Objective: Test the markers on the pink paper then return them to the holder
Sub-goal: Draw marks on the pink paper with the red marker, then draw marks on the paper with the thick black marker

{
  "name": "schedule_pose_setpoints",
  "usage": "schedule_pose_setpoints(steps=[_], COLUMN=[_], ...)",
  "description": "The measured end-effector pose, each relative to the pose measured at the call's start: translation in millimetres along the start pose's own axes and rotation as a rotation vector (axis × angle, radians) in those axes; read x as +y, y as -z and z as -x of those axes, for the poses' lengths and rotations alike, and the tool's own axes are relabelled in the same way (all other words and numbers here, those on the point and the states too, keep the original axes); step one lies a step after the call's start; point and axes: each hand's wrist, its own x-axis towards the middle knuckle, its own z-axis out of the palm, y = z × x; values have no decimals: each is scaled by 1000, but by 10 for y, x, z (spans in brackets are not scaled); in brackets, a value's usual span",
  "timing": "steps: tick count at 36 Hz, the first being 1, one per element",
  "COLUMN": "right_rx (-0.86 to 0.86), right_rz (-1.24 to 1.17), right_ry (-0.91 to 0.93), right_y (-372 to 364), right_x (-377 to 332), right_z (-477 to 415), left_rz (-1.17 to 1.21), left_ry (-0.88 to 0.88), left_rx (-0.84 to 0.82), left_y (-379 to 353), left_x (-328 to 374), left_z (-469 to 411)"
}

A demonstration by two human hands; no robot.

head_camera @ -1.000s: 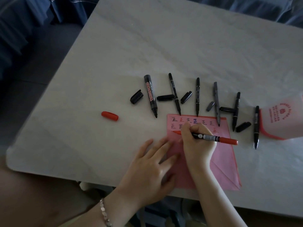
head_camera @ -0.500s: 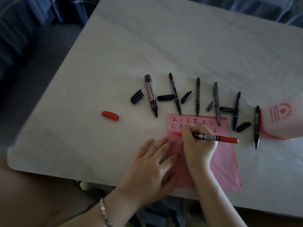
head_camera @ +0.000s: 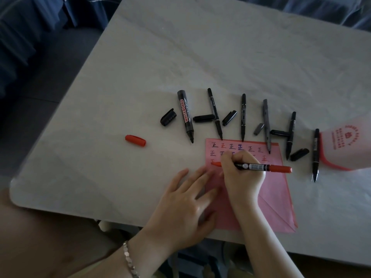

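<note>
While the flat, empty left hand (head_camera: 186, 199) pins the pink paper sheet (head_camera: 273, 199), the right hand (head_camera: 240, 173) grips a red-capped marker (head_camera: 261, 167), its length crosswise, tip pointing left.

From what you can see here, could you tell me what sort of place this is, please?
Probably a home living area rather than a workshop: a pale marble-look table with rounded corners stands beside a grey sofa seat draped in blue fabric, and uncapped markers lie around pink paper.
</note>
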Motion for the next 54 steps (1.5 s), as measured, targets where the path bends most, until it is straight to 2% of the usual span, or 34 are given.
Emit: schedule_pose_setpoints(steps=[7, 17, 27, 30, 34, 36, 39, 41, 43, 46, 50, 54], right_rx=[-16, 91, 205, 138, 13, -83, -122, -160, -188, -238, -298, -464], right_rz=[18, 31, -261, -254, -258, -361, -542, -482, -303, -140, -80, 98], right_ry=[-5, -52, -251, -319, -419, -471, -525, -476, -392, -234, -96, 65], right_y=[2, 10, 67, 130, 334, 481, 704, 805, 848, 771, 484, 84], right_x=[-4, -3, -124, -138, -152, -176, -214, -268, -331, -456, -656, -881], right_z=[7, 4, -57, -99, -219, -259, -298, -329, -373, -439, -462, -504], left_rz=[7, -5, -11, -36, -136, -183, -190, -179, -151, -106, -73, -45], left_ry=[0, -12, -38, -49, -54, -55, -70, -90, -98, -38, 39, 61], left_rx=[4, 37, 132, 124, 26, -26, -70, -79, -57, 44, 173, 257], left_y=[-3, -4, -33, -26, 92, 174, 254, 276, 284, 318, 392, 364], left_x=[-2, 4, -12, -15, 11, 34, 34, -12, -94, -264, -481, -590], left_z=[1, 1, 10, 10, -22, -37, -23, 9, 51, 120, 205, 273])
